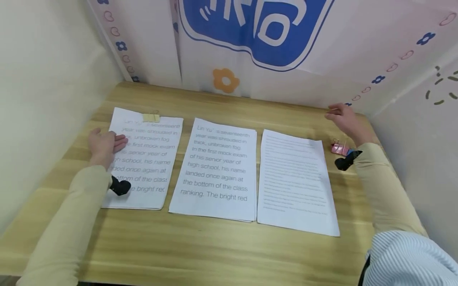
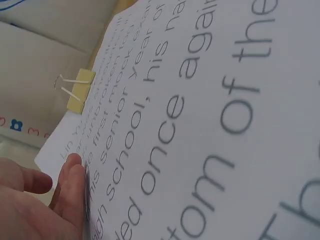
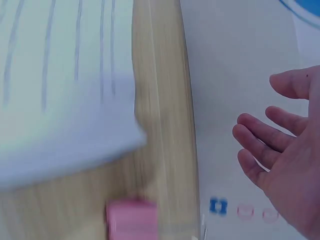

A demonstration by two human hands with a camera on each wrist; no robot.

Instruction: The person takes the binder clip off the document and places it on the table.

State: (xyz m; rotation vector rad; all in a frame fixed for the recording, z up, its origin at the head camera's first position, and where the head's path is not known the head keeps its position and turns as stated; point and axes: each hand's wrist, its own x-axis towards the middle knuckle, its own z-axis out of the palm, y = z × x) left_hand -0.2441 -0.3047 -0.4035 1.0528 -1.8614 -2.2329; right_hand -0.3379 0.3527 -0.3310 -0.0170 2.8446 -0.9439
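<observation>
Three stacks of printed paper lie side by side on a wooden table (image 1: 222,246). My left hand (image 1: 103,146) rests flat with straight fingers on the left stack (image 1: 150,159), which has a yellow binder clip (image 1: 151,117) (image 2: 79,90) at its top edge. The middle stack (image 1: 218,171) and the right stack (image 1: 295,178) lie untouched. My right hand (image 1: 345,121) (image 3: 280,150) hovers open above the table's back right corner, holding nothing. A pink binder clip (image 1: 339,149) (image 3: 131,219) lies on the table just below it, beside the right stack.
Patterned white panels (image 1: 286,71) wall in the table at the back and right, and a plain wall (image 1: 43,99) closes the left side. A blue clip (image 1: 351,152) lies next to the pink one.
</observation>
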